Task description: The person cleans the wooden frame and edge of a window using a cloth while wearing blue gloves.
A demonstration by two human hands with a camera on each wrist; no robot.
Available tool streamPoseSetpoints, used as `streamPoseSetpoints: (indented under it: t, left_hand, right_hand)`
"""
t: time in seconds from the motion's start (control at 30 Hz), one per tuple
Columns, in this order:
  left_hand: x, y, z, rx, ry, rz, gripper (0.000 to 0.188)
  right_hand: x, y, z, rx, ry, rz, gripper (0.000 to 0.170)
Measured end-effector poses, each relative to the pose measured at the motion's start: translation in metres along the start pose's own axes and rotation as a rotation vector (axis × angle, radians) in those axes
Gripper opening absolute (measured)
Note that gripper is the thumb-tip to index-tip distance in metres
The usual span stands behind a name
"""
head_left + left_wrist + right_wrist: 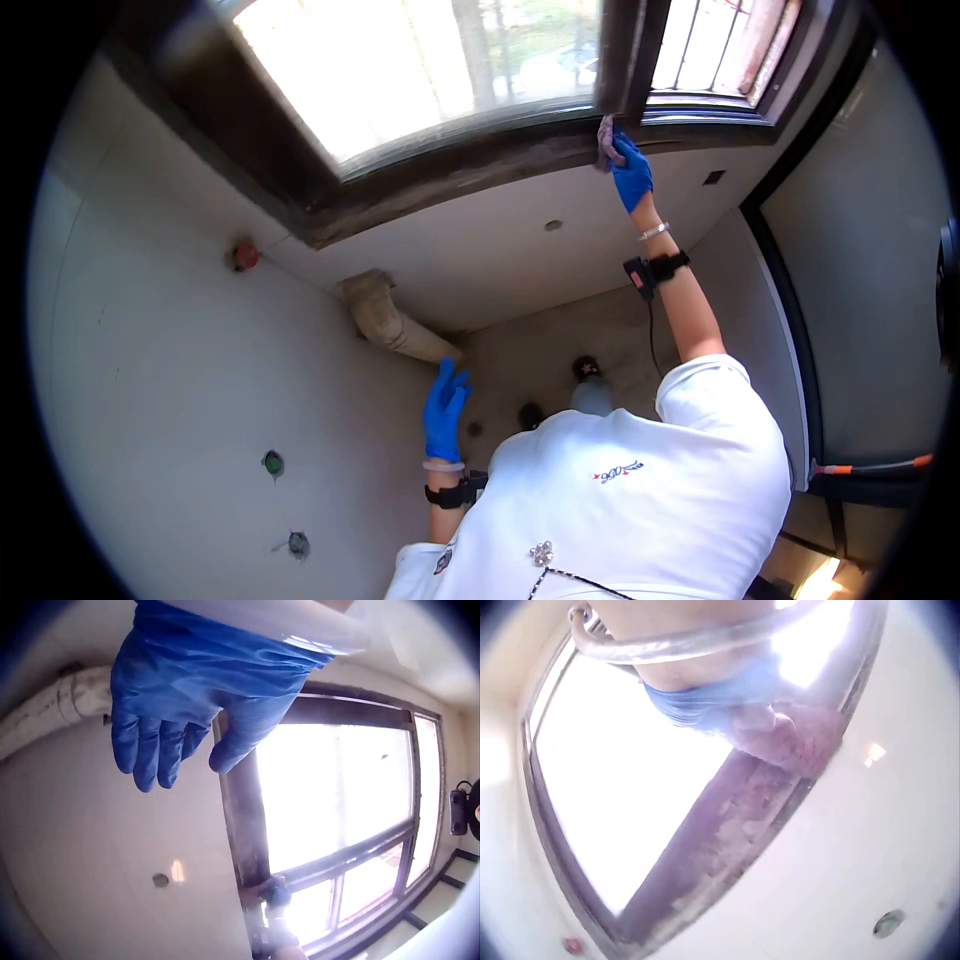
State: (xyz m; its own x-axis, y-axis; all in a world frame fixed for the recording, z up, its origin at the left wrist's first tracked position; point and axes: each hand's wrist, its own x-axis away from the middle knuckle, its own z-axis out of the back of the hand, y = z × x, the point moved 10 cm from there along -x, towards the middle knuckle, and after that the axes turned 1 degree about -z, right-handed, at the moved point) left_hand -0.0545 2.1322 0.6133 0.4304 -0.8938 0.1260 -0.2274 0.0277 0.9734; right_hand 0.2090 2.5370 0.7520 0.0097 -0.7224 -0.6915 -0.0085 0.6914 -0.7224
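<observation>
Cloth (606, 143), pinkish-grey and bunched, is pressed against the dark lower rail of the window frame (450, 182), just below the upright that divides the glazing. Nearest the head camera is the person's white shirt (650, 500), with small lettering on the back and a patterned cord at the bottom of the view. Past it, the left hand (443, 412), in a blue glove, is raised with fingers relaxed and nearly straight, the thumb standing away from them. A pale bracelet (443, 466) and a strapped-on camera (474, 488) sit at that wrist. A dark shoe with white marks (586, 368) shows on the floor (520, 340). Near the left hand, an elbowed pipe (395, 328) comes out of the wall under the window. Farther out, the right arm reaches up, and the gloved right hand (631, 172) grips the cloth. Pale, uneven smears mark the rail beside it in the right wrist view. A red fitting (243, 256) is set in the side wall (170, 370), left of the frame. Beyond the frame are a bright glass pane (400, 70) and, in the right-hand section, thin vertical bars (705, 45).
</observation>
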Motion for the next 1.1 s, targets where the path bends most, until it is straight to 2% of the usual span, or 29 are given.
streamPoseSetpoints:
  t: [0.07, 0.13, 0.17, 0.23, 0.27, 0.3, 0.33, 0.37, 0.43, 0.47, 0.5, 0.53, 0.57, 0.63, 0.67, 0.7, 0.73, 0.77, 0.8, 0.83, 0.87, 0.9, 0.97, 1.03, 1.07, 1.1]
  left_hand:
    - [-0.028, 0.005, -0.040, 0.012, -0.107, -0.016, 0.048]
    - [-0.057, -0.001, -0.088, -0.033, -0.281, 0.017, 0.054]
    - [-0.071, 0.006, -0.112, -0.035, -0.309, 0.022, 0.054]
    - [-0.092, 0.018, -0.166, 0.083, -0.384, 0.144, 0.054]
    - [-0.104, 0.024, -0.191, 0.079, -0.400, 0.148, 0.054]
    - [-0.112, 0.028, -0.217, 0.330, -0.421, 0.211, 0.051]
    - [-0.122, 0.031, -0.237, 0.584, -0.435, 0.277, 0.049]
    - [-0.134, 0.023, -0.247, 0.583, -0.445, 0.273, 0.049]
    - [-0.161, 0.027, -0.263, -0.518, -0.476, -0.235, 0.036]
    - [-0.164, 0.027, -0.275, -0.517, -0.472, -0.254, 0.036]
    - [-0.163, 0.035, -0.283, -0.115, -0.371, -0.142, 0.023]
    - [-0.165, 0.035, -0.287, 0.287, -0.264, -0.031, 0.011]
    - [-0.171, 0.034, -0.291, 0.292, -0.259, -0.056, 0.011]
    - [-0.176, 0.051, -0.276, -0.121, 0.010, -0.381, 0.008]
    - [-0.168, 0.065, -0.283, -0.338, 0.060, -0.554, 0.018]
    - [-0.164, 0.072, -0.292, -0.337, 0.072, -0.571, 0.018]
    - [-0.154, 0.081, -0.328, -0.463, -0.150, -0.671, 0.025]
    - [-0.139, 0.083, -0.360, -0.593, -0.374, -0.763, 0.032]
    - [-0.136, 0.086, -0.370, -0.596, -0.363, -0.780, 0.032]
    - [-0.125, 0.091, -0.384, -0.672, -0.348, -0.883, 0.037]
    - [-0.115, 0.098, -0.395, -0.750, -0.329, -0.986, 0.042]
    - [-0.111, 0.108, -0.397, -0.754, -0.316, -0.999, 0.042]
    - [-0.106, 0.130, -0.399, -0.752, -0.304, -0.959, 0.051]
    - [-0.112, 0.130, -0.391, -0.830, -0.235, -0.914, 0.055]
    - [-0.120, 0.122, -0.385, -0.789, -0.228, -0.904, 0.056]
    - [-0.125, 0.116, -0.380, -0.751, -0.221, -0.892, 0.056]
  right_hand:
    - [0.025, 0.020, 0.021, -0.457, -0.089, -0.417, 0.023]
    - [0.046, -0.002, 0.019, -0.993, -0.122, -0.620, 0.029]
    - [0.057, -0.011, 0.018, -1.119, -0.132, -0.679, 0.038]
    - [0.069, -0.025, 0.028, -1.184, -0.074, -0.688, 0.040]
    - [0.079, -0.027, 0.026, -1.265, -0.072, -0.802, 0.041]
    - [0.088, -0.031, 0.022, -1.347, -0.076, -0.912, 0.042]
    - [0.084, -0.040, 0.023, -1.341, -0.069, -0.903, 0.042]
    - [0.085, -0.054, 0.021, -1.311, -0.105, -0.920, 0.043]
    - [0.089, -0.056, 0.025, -1.281, -0.152, -0.923, 0.045]
    - [0.089, -0.040, 0.032, -1.152, -0.213, -0.885, 0.046]
    - [0.089, -0.023, 0.038, -1.021, -0.276, -0.843, 0.048]
    - [0.091, 0.000, 0.052, -0.838, -0.253, -0.804, 0.051]
    - [0.091, 0.001, 0.056, -0.841, -0.274, -0.787, 0.051]
    - [0.106, 0.011, 0.060, -0.876, -0.242, -0.925, 0.054]
    - [0.110, 0.007, 0.058, -0.882, -0.257, -0.915, 0.054]
    - [0.121, -0.002, 0.045, -1.059, -0.243, -1.082, 0.055]
    - [0.128, -0.006, 0.035, -1.231, -0.227, -1.250, 0.057]
    - [0.121, -0.001, 0.036, -1.235, -0.244, -1.238, 0.057]
    - [0.106, 0.005, 0.042, -1.132, -0.264, -1.110, 0.058]
    - [0.091, 0.008, 0.050, -1.033, -0.280, -0.986, 0.060]
    - [0.074, 0.011, 0.057, -1.028, -0.331, -0.947, 0.060]
    - [0.045, -0.006, 0.066, -1.102, -0.370, -0.919, 0.058]
    - [-0.032, -0.031, 0.099, -1.050, -0.279, -0.678, 0.054]
    - [-0.124, -0.103, 0.121, -0.714, -0.468, -0.322, 0.050]
    - [-0.166, -0.166, 0.145, -0.433, -0.283, 0.038, 0.046]
    - [-0.205, -0.201, 0.153, -0.230, -0.267, 0.252, 0.046]
